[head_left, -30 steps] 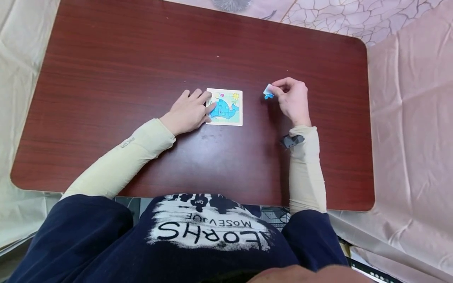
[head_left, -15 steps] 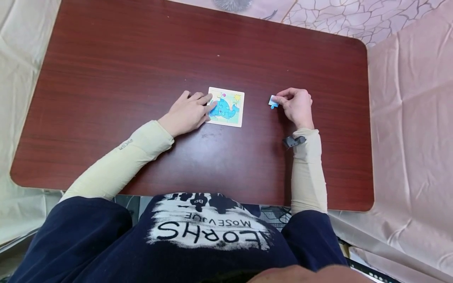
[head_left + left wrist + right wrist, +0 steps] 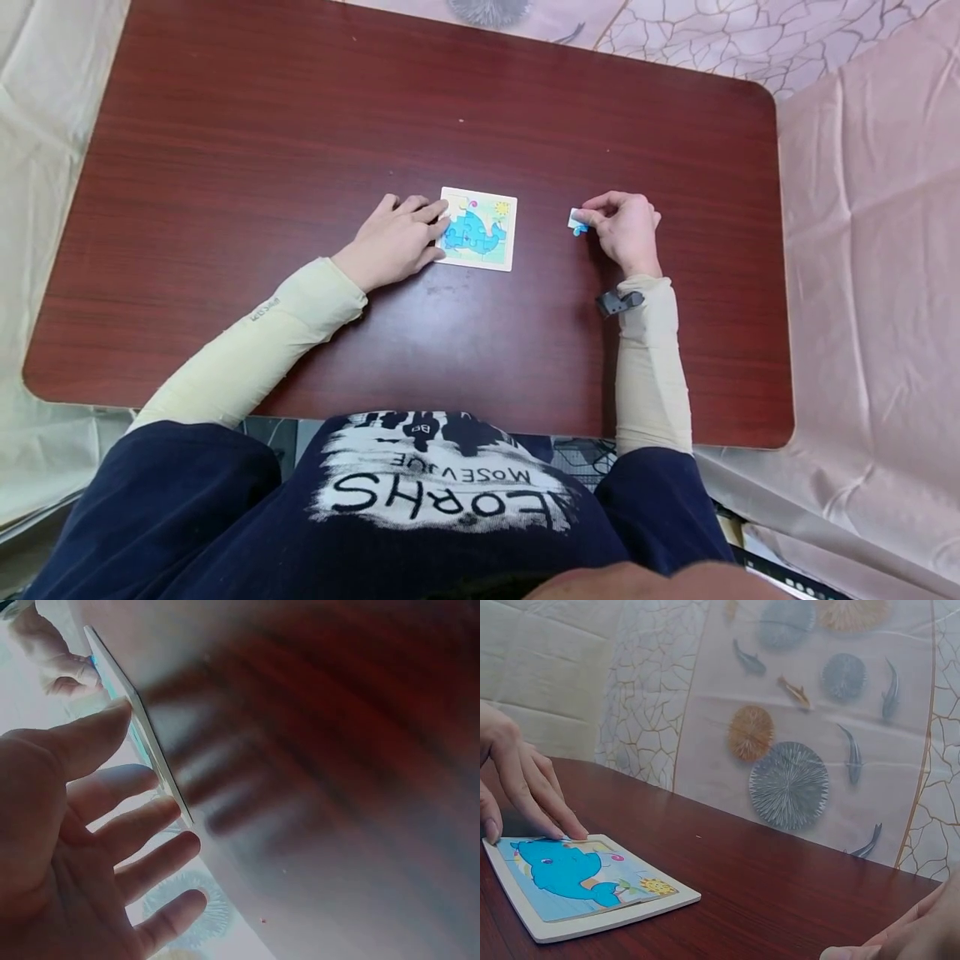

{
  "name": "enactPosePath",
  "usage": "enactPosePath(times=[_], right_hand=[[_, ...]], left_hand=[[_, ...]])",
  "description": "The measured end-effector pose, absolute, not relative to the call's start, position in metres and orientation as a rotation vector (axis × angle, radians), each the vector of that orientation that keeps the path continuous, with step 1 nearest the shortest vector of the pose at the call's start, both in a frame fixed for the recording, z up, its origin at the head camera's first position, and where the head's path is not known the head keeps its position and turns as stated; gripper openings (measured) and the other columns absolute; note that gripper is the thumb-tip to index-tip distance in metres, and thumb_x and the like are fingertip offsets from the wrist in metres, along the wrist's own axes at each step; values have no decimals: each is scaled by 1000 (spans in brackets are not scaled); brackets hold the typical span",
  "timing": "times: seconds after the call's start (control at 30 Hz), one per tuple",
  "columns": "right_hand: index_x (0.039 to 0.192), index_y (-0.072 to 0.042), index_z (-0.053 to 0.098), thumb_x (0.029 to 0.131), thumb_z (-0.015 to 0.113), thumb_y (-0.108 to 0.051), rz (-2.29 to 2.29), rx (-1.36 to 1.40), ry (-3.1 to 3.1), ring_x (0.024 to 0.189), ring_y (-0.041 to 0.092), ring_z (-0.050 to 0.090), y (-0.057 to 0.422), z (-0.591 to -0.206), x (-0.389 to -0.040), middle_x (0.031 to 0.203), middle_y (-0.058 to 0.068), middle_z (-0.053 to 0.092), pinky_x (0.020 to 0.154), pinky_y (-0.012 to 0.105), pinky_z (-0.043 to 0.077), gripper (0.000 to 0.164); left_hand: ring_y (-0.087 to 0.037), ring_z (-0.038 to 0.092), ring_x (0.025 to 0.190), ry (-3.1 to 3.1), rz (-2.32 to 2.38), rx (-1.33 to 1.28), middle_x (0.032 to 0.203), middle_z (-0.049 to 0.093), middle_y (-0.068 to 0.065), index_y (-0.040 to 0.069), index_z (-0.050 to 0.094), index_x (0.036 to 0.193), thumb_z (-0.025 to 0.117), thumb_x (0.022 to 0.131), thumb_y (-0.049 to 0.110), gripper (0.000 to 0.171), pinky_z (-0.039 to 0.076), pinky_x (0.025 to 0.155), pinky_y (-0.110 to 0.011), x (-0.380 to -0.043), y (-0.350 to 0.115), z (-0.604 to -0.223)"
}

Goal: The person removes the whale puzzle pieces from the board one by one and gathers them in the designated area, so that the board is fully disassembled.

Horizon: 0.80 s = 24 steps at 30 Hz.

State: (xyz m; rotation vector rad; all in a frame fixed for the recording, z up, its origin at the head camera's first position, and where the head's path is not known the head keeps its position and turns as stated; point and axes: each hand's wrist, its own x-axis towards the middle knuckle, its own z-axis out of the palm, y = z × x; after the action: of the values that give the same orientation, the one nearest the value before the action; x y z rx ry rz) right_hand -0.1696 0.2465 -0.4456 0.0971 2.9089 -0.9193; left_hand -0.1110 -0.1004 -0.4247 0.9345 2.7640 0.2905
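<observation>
A square jigsaw puzzle board [image 3: 487,255] with a blue whale picture and a pale border lies flat on the table. My left hand [image 3: 393,237] rests at its left edge, fingers spread and touching the border; the left wrist view shows the thumb [image 3: 97,739] against that edge. A bare beige patch shows in the board's far left part. To the right of the board, my right hand [image 3: 626,229] pinches a small white and blue puzzle piece [image 3: 573,218] between thumb and fingers. In the right wrist view only part of that hand [image 3: 907,930] appears, and the piece is out of sight.
The dark red wooden table [image 3: 300,108] has rounded corners. A patterned cloth [image 3: 727,682] hangs behind its far edge, and pale curtains [image 3: 870,292] hang at the sides. The person's body is at the near edge.
My right hand has moved slightly right and toward the body with the puzzle piece, then nearly stopped. The left forefinger has drawn back a little toward the board's left edge.
</observation>
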Motion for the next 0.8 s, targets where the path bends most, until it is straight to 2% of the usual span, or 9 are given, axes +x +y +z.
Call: enactPosePath(times=[0.17,0.47,0.8], right_hand=[[95,-15,78,80,79,-40,-913,69,2910,86,18,57,247,-447,-169,80,5,71,96,40,23,29],[103,-14,75,75,84,-35,-869,-79,2864,87,17,57,249,-441,-168,84,8,67,94,45,18,36],[106,-13,73,80,79,-38,-925,-78,2917,91,16,59,243,-438,-165,86,5,67,97,43,16,37]], left_hand=[[-30,39,131,2764,281,933,150,42,-11,10,55,138,60,95,39,52,31,95,-50,-111,-101,-425],[-32,38,130,2756,249,923,151,39,-9,14,53,140,58,95,43,54,30,94,-51,-113,-101,-423],[-32,35,134,2680,213,902,154,34,-10,16,48,145,57,95,47,60,29,95,-52,-115,-100,-418]])
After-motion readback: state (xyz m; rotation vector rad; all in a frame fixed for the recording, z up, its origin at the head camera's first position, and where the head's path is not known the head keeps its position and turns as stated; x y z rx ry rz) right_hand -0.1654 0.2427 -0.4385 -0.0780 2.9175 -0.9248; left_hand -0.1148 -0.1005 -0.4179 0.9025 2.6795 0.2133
